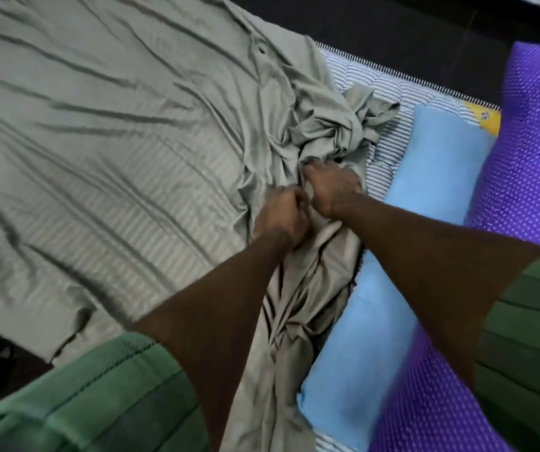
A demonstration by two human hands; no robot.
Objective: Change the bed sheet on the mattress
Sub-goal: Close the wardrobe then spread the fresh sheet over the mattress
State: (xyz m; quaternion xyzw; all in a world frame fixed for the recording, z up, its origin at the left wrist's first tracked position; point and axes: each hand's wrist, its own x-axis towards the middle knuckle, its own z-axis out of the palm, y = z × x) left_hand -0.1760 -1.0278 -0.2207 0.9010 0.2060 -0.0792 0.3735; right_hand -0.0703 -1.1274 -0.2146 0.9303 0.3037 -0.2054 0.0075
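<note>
A grey-green bed sheet (105, 151) with faint woven stripes lies wrinkled over most of the mattress, and its right edge is bunched into a crumpled ridge. My left hand (280, 215) grips a fold of that ridge with curled fingers. Close beside it, my right hand (332, 187) clutches the bunched cloth a little farther away. The striped blue-and-white mattress (386, 93) shows bare past the bunched edge.
A light blue pillow (431, 171) lies along the right of the bunched sheet. A purple dotted cushion (536, 151) lies beyond it at the right edge. Dark floor (392, 21) runs behind the mattress and at the lower left.
</note>
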